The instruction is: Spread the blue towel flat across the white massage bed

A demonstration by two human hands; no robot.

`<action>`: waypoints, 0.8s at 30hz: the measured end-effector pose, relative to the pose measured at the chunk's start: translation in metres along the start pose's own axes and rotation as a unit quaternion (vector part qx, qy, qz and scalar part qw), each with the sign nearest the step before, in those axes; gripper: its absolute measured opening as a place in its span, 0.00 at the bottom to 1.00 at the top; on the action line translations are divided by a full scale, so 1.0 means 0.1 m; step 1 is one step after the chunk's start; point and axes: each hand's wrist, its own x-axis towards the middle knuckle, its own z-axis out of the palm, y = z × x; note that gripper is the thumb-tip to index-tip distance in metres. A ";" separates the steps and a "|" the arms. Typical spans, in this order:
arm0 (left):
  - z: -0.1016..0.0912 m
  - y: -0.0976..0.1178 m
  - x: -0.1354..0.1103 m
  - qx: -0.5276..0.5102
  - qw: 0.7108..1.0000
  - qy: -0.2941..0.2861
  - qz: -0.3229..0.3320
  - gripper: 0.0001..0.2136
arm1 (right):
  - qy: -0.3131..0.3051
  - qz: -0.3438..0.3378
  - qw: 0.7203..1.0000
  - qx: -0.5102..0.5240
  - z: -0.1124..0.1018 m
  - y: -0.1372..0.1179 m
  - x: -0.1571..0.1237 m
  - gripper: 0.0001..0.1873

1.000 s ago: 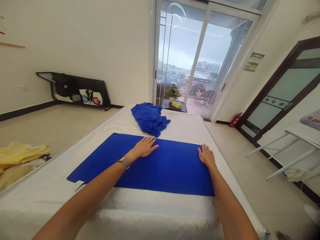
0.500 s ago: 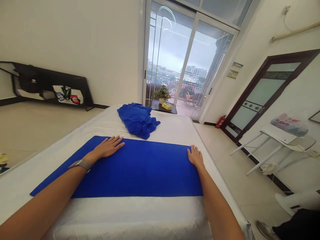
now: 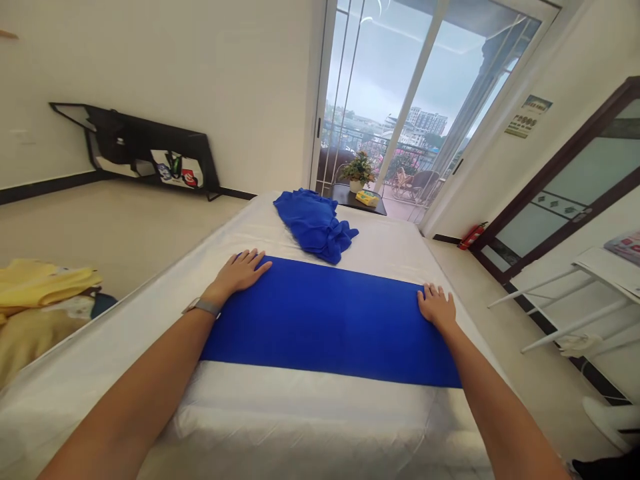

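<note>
A flat blue cloth (image 3: 325, 320) lies spread across a white bed (image 3: 280, 427). My left hand (image 3: 241, 272) rests open and flat at the cloth's far left corner, a watch on its wrist. At the cloth's far right corner my right hand (image 3: 437, 307) presses down, fingers stretched out. Beyond the cloth, a crumpled pile of blue cloths (image 3: 314, 224) sits near the far end of the bed.
Yellow fabric (image 3: 43, 293) lies left of the bed. A black frame (image 3: 140, 150) leans on the left wall. A small dark table with a plant (image 3: 359, 193) stands before the glass balcony door. White table legs (image 3: 565, 313) and a red fire extinguisher (image 3: 470, 237) are on the right.
My left hand has slid leftward along the cloth's far edge to its left corner. The right hand has stayed at the right corner. The camera view has shifted.
</note>
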 end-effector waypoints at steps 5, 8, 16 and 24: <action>-0.01 0.05 -0.04 -0.008 1.000 0.020 0.001 0.36 | 0.092 -0.075 0.990 -0.070 -0.37 -0.66 -0.33 0.33; 0.00 0.05 -0.04 -0.009 1.000 0.028 0.006 0.36 | 0.065 -0.166 0.984 0.022 -0.47 -1.34 -0.67 0.33; 0.03 0.00 -0.04 0.000 0.999 0.033 0.003 0.35 | -0.047 -0.255 0.953 0.154 -0.37 -1.98 -0.99 0.41; 0.00 0.01 -0.05 0.002 1.000 0.013 -0.007 0.36 | -0.054 -0.152 0.981 0.106 -0.12 -0.70 -0.68 0.39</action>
